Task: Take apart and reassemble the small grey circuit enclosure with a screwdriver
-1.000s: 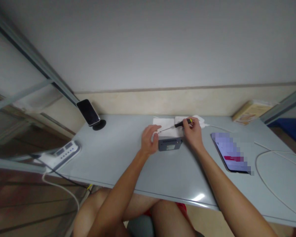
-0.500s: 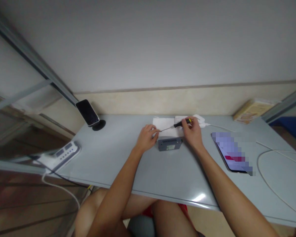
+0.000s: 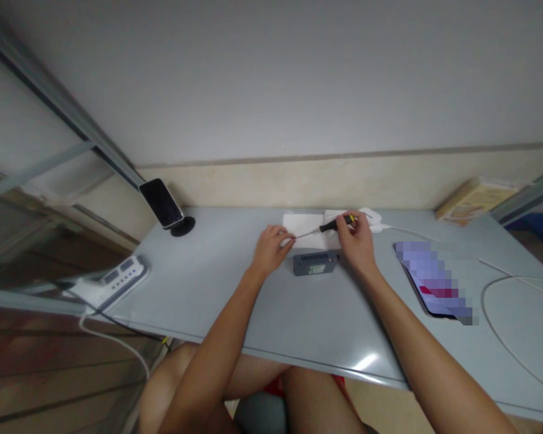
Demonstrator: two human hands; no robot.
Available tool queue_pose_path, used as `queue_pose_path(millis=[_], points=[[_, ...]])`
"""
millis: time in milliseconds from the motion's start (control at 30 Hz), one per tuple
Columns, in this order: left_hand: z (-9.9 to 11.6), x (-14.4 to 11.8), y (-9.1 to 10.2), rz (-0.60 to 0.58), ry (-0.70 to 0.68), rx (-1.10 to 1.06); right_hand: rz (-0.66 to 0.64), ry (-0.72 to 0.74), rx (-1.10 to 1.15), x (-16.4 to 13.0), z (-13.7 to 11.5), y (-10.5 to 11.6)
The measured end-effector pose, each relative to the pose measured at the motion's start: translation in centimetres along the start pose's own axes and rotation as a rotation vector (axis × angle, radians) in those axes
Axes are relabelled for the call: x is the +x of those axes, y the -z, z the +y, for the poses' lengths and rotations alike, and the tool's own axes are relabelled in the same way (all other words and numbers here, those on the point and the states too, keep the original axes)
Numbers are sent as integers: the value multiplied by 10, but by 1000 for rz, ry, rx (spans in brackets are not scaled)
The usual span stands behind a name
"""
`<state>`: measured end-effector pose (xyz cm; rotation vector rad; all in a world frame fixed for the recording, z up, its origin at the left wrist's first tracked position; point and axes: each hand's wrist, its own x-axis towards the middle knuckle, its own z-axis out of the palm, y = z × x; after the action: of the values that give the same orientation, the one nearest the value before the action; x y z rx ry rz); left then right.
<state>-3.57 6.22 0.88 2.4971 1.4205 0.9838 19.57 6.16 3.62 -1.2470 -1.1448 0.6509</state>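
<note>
my bare knees sit under the near edge of the bench (image 3: 262,313). mid-bench lies the small grey box (image 3: 315,263), untouched, between my two hands. my left hand (image 3: 270,248) has its fingers pinched together at the tip of the screwdriver (image 3: 324,227); whether they hold a screw i cannot tell. my right hand (image 3: 356,241) is clamped on the black handle. just beyond, toward the far edge, white tissue (image 3: 304,224). i judge the sharp tip could slip and jab my fingers, or anything tiny pinched there could drop and roll off the bench.
</note>
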Motion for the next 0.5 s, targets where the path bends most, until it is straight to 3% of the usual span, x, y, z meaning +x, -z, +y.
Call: queue_pose_path(millis=[500], points=[[-4,0,-2,-11,29,1,26,18,-88,1,0,4]])
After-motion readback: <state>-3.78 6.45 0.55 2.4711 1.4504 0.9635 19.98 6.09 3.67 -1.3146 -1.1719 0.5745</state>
